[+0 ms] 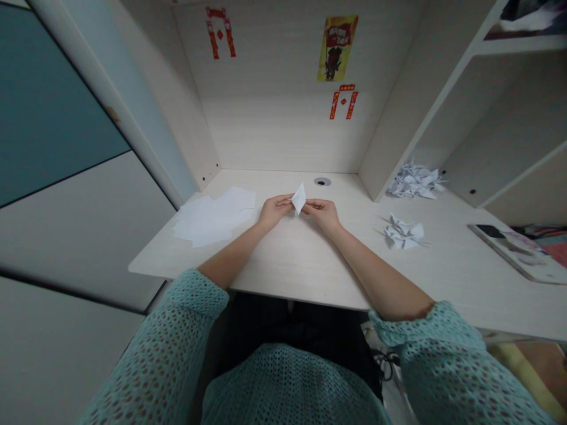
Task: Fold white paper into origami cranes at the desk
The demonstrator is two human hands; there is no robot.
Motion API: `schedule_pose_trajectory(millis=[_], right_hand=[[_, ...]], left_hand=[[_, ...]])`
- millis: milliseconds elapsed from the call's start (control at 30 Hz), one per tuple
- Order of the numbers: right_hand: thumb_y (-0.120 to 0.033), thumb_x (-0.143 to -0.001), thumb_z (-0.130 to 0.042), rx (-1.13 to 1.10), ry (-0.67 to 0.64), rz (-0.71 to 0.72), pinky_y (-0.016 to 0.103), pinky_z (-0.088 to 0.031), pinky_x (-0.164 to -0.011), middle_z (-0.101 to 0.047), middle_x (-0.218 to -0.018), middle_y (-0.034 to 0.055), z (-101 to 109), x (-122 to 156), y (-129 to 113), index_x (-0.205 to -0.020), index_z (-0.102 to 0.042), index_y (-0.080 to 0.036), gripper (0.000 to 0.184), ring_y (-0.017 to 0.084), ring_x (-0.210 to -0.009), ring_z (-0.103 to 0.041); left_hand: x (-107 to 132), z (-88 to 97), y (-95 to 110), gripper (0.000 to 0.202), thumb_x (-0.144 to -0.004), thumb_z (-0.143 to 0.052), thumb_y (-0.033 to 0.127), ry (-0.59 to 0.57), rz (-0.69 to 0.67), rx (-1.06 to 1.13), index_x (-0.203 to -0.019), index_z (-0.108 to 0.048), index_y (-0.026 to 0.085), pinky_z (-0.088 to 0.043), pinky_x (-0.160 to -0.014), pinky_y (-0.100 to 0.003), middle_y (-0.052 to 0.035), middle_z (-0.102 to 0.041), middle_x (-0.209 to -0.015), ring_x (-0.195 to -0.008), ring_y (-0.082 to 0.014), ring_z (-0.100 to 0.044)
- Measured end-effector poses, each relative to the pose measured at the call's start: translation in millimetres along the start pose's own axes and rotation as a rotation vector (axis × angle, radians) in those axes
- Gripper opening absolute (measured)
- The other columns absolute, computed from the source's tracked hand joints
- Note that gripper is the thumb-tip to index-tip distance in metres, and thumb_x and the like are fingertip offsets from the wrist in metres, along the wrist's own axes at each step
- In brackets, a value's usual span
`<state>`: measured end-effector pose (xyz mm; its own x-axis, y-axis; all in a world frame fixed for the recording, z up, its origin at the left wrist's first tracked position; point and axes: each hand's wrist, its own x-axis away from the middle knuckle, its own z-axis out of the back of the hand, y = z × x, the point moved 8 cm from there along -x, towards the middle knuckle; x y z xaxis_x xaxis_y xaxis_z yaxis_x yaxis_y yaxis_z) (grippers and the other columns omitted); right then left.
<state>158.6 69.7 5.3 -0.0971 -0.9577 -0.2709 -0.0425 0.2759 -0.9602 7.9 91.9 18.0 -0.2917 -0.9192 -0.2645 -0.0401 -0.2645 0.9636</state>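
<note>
Between my two hands is a small piece of white folded paper (299, 198), shaped like a narrow diamond and held upright just above the desk. My left hand (275, 211) pinches its left edge with the fingertips. At its right edge, the fingers of my right hand (324, 215) are closed on it too. Flat sheets of white paper (215, 217) lie spread to the left of my left hand. A small cluster of folded white paper pieces (404, 232) sits on the desk to the right of my right hand.
A bigger heap of folded paper (415, 180) fills the back right, beside the upright divider panel (401, 112). A phone-like flat object (518, 252) lies at the right. The pale desk (292, 265) has a round cable hole (322, 182) near its back panel.
</note>
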Motion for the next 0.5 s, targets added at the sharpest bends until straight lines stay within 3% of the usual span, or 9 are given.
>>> schedule_pose_trajectory(millis=[167, 233, 367, 500], right_hand=[[-0.043, -0.06, -0.075, 0.006, -0.063, -0.013, 0.034, -0.054, -0.07, -0.075, -0.078, 0.0078, -7, 0, 3, -0.085, -0.075, -0.015, 0.037, 0.02, -0.068, -0.067], [-0.042, -0.062, -0.074, 0.007, -0.055, -0.001, 0.035, -0.055, -0.071, -0.074, -0.084, 0.0093, -6, 1, 2, -0.102, -0.072, -0.015, 0.048, 0.02, -0.07, -0.068], [-0.034, -0.064, -0.073, 0.151, -0.018, 0.142, 0.033, -0.056, -0.066, -0.072, -0.103, 0.0096, -1, 6, -16, -0.14, -0.04, -0.023, 0.083, 0.017, -0.064, -0.068], [-0.029, -0.07, -0.068, 0.329, -0.058, 0.262, 0.03, -0.054, -0.069, -0.069, -0.111, 0.0068, -4, 11, -31, -0.136, -0.046, -0.029, 0.07, 0.015, -0.067, -0.068]], left_hand=[[-2, 5.7, -7, 0.041, -0.068, -0.072, 0.024, 0.027, 0.058, 0.043, -0.107, -0.07, 0.011, -0.051, -0.085, -0.032, -0.0102, -0.074, -0.097, -0.085, -0.0188, -0.068], [-2, 6.3, -7, 0.041, -0.068, -0.072, 0.024, 0.026, 0.062, 0.042, -0.106, -0.07, 0.011, -0.052, -0.085, -0.032, -0.0102, -0.074, -0.096, -0.083, -0.0188, -0.068], [-2, 5.4, -10, 0.041, -0.067, -0.074, 0.027, 0.018, 0.082, 0.042, -0.105, -0.071, 0.01, -0.052, -0.085, -0.034, -0.0109, -0.074, -0.094, -0.082, -0.0191, -0.069], [-2, 4.3, -17, 0.043, -0.067, -0.074, 0.029, 0.009, 0.112, 0.055, -0.105, -0.07, 0.011, -0.053, -0.084, -0.036, -0.0113, -0.074, -0.093, -0.081, -0.0193, -0.069]])
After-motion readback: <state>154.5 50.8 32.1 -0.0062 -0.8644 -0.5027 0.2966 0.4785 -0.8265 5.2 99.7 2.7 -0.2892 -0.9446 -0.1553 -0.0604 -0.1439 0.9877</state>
